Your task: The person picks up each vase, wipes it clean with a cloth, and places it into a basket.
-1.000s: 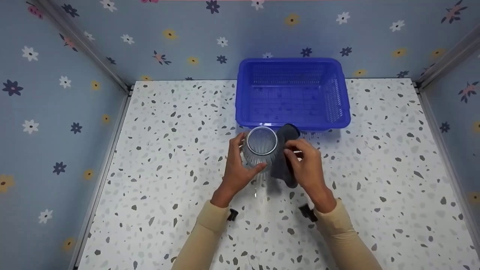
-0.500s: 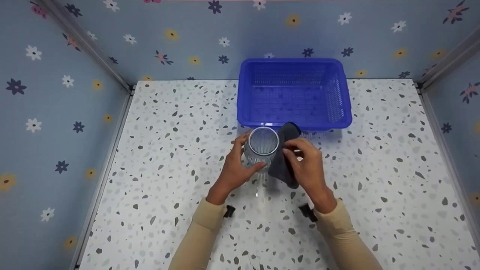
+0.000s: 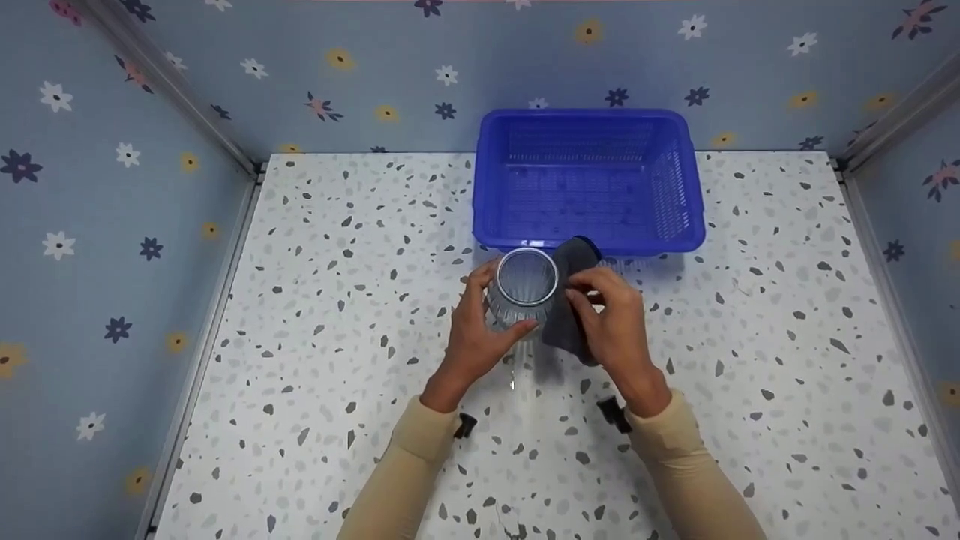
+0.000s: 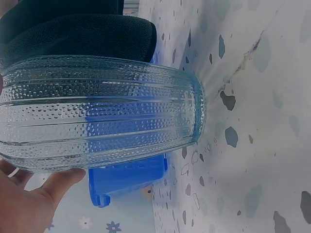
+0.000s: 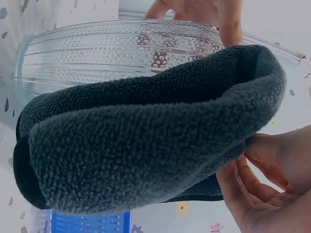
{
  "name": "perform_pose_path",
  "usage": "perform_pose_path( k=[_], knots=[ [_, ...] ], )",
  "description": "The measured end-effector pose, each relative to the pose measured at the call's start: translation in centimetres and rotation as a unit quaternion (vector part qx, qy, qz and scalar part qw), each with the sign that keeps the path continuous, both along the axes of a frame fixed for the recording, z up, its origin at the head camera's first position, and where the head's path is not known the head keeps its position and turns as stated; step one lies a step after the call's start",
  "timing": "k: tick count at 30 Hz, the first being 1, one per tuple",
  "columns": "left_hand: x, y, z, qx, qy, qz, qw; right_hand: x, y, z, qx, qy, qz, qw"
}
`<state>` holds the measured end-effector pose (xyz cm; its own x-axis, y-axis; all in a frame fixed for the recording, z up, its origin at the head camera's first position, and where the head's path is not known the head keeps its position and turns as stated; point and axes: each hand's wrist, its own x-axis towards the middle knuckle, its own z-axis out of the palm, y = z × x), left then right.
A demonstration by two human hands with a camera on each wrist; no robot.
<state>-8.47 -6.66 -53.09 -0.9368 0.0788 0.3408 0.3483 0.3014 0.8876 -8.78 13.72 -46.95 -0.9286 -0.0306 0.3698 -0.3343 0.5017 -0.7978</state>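
A clear, ribbed glass vase (image 3: 517, 310) with a bubbled texture stands upright, mouth up. My left hand (image 3: 478, 334) grips its side, thumb toward the front and fingers on the far left. In the left wrist view, the vase's base (image 4: 199, 111) is at or just above the tabletop. Pinched between thumb and fingertips of my right hand (image 3: 619, 322) is a dark grey, fluffy cleaning cloth (image 3: 566, 334). Folded over, the cloth hangs along the vase's right side. In the right wrist view, the cloth (image 5: 136, 150) hides part of the glass.
A blue perforated plastic basket (image 3: 589, 246) stands directly behind the vase and cloth, against the flowered back wall (image 3: 397, 45). Flowered panels also close off the left and right sides of the white speckled table (image 3: 337, 285).
My left wrist swings slightly left, then back. The head view shifts a little. Both hands keep their holds on the vase and the cloth.
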Motion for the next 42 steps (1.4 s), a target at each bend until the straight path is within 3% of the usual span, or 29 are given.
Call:
perform_pose_path(
  k=[6,17,32,37,42],
  knots=[
    [-0.1,0.0,0.0,-0.002,0.002,0.000,1.0000,0.0,0.1,-0.6,-0.010,-0.005,-0.005,0.9999],
    [-0.2,-0.2,0.0,0.007,0.005,-0.007,0.9999,0.0,0.4,-3.6,-0.026,-0.039,-0.015,0.9988],
    [0.0,-0.5,-0.1,0.007,-0.023,-0.009,0.9997,-0.8,0.1,-8.3,0.058,-0.110,0.007,0.9921],
    [0.0,-0.4,0.0,0.005,-0.033,-0.010,0.9994,-0.7,0.3,-8.3,0.050,-0.112,0.004,0.9924],
    [0.0,-0.3,-0.1,0.005,-0.037,-0.012,0.9992,-0.3,0.4,-6.9,0.020,-0.096,-0.006,0.9952]
  ],
)
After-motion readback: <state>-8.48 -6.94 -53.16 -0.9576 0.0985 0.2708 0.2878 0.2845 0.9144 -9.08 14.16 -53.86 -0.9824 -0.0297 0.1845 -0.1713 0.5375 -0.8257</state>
